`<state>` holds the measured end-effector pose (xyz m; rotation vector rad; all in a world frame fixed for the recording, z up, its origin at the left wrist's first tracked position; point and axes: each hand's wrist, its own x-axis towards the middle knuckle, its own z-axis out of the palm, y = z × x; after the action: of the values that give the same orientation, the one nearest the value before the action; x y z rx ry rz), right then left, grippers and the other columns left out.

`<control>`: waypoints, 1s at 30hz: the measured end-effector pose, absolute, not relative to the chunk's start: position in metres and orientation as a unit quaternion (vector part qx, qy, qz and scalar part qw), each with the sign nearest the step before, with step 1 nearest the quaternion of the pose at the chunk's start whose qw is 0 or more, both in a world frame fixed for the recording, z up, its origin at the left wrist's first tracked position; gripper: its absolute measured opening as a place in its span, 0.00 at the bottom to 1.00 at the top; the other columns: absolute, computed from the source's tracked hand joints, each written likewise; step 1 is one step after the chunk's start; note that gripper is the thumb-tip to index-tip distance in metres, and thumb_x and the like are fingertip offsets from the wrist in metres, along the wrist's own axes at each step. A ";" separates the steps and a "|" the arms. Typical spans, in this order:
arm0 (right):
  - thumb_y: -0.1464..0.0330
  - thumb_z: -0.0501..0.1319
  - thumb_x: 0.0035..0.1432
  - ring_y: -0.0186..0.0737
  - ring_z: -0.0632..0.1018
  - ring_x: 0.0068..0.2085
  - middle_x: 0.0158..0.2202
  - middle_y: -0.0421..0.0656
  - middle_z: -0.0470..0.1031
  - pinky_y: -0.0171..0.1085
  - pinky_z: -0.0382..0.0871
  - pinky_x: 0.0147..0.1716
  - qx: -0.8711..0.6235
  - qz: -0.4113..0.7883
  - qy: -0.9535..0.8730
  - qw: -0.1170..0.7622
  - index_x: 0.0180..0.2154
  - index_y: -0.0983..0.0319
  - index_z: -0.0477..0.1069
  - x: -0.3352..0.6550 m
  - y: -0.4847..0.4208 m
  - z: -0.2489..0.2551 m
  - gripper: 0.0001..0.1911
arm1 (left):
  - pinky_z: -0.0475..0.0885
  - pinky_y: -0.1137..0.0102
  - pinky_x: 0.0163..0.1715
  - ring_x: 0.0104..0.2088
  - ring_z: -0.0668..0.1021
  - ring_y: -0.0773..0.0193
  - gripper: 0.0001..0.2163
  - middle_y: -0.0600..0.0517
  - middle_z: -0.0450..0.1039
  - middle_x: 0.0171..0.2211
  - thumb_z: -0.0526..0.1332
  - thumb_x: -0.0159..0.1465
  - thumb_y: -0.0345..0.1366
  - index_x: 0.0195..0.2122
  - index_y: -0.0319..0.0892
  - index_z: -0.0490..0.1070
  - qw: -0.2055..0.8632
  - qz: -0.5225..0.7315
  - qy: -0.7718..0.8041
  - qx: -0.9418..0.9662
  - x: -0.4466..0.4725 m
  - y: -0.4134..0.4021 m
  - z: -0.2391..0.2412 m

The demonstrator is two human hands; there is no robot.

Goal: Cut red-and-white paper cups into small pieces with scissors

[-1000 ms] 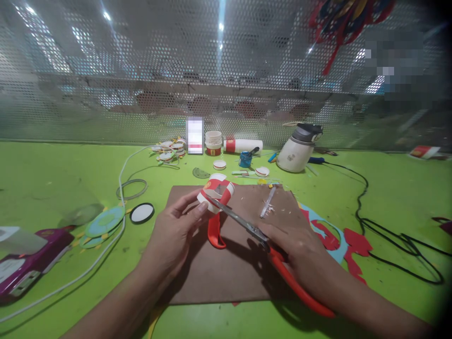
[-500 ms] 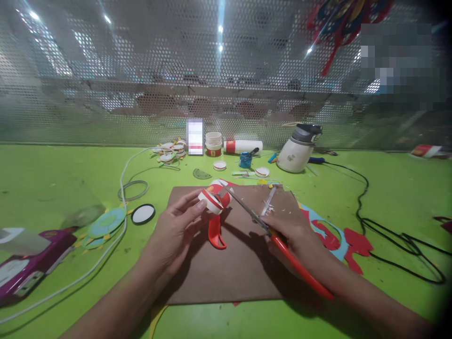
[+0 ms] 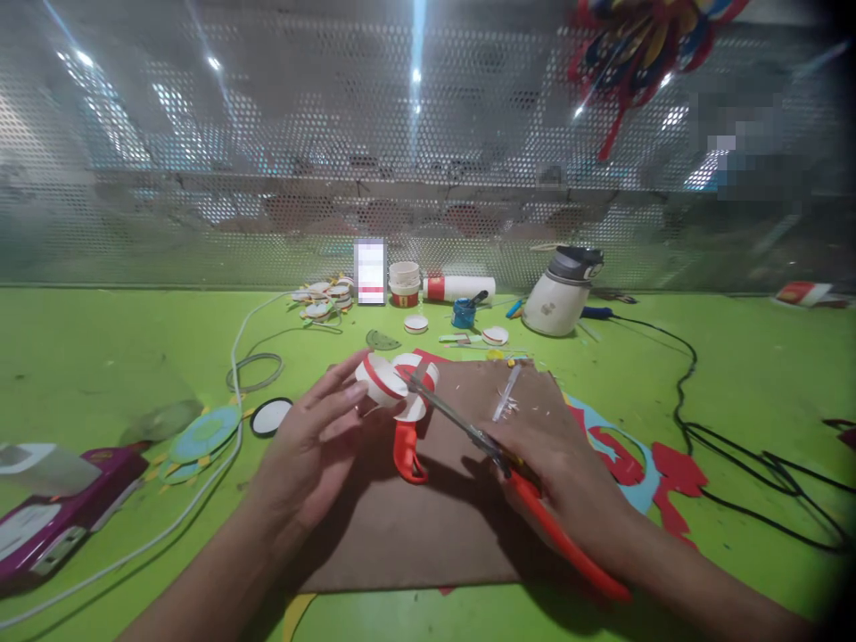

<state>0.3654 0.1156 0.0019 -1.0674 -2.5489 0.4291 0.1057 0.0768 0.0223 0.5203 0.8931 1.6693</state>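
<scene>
My left hand (image 3: 327,423) holds a short white paper cup piece (image 3: 381,382) with a red stripe, pinched at its left side and tilted. My right hand (image 3: 555,464) grips a pair of scissors (image 3: 455,415) with red handles. The blades point up and left, and their tips reach the right edge of the cup piece. Just behind the tips is a white and red paper piece (image 3: 413,406); whether it is joined to the cup piece I cannot tell. A red piece with a looped end (image 3: 407,455) shows below it, over the brown board (image 3: 455,535).
A clear plastic tool (image 3: 506,392) and white scraps lie on the board. Behind are a phone (image 3: 370,272), stacked paper cups (image 3: 405,285), a blue jar (image 3: 463,312) and a kettle-shaped bottle (image 3: 558,299). Red and blue cutouts (image 3: 629,455) lie right; a purple power strip (image 3: 73,517) sits left.
My left hand has shifted slightly left and turned the cup piece, so more of its white face shows. The scissors' tips have moved a little left and down. The view has tilted up slightly.
</scene>
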 end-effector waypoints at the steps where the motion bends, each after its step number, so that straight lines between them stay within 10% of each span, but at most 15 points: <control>1: 0.70 0.55 0.67 0.51 0.80 0.51 0.51 0.46 0.81 0.50 0.72 0.51 -0.377 0.160 -0.896 0.173 0.49 0.55 0.75 0.365 0.115 0.003 0.14 | 0.84 0.64 0.45 0.42 0.85 0.56 0.16 0.45 0.84 0.45 0.72 0.56 0.28 0.46 0.41 0.82 0.553 0.718 0.365 0.213 0.104 0.077 0.024; 10: 0.66 0.57 0.68 0.53 0.80 0.52 0.53 0.45 0.82 0.48 0.73 0.48 -0.424 0.121 -0.880 0.175 0.57 0.52 0.75 0.365 0.118 -0.001 0.18 | 0.83 0.62 0.45 0.42 0.86 0.49 0.03 0.46 0.83 0.37 0.68 0.61 0.31 0.36 0.39 0.79 0.463 0.774 0.383 0.199 0.086 0.081 0.043; 16: 0.65 0.60 0.66 0.51 0.80 0.47 0.46 0.46 0.83 0.47 0.72 0.48 -0.421 0.104 -0.886 0.162 0.51 0.54 0.79 0.363 0.123 -0.006 0.15 | 0.78 0.74 0.45 0.44 0.82 0.62 0.01 0.57 0.81 0.35 0.67 0.65 0.34 0.35 0.46 0.78 0.326 0.844 0.358 0.230 0.073 0.076 0.052; 30: 0.59 0.61 0.66 0.55 0.79 0.51 0.50 0.50 0.80 0.48 0.72 0.47 -0.477 0.067 -0.869 0.116 0.57 0.56 0.74 0.368 0.142 -0.021 0.20 | 0.78 0.66 0.36 0.34 0.83 0.57 0.18 0.45 0.82 0.36 0.74 0.57 0.34 0.49 0.43 0.82 0.626 0.569 0.372 0.383 0.109 0.063 0.015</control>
<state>0.3677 0.1417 -0.0210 -1.3969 -2.5431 0.1954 0.1086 0.0629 0.0154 0.8794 0.8524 1.3047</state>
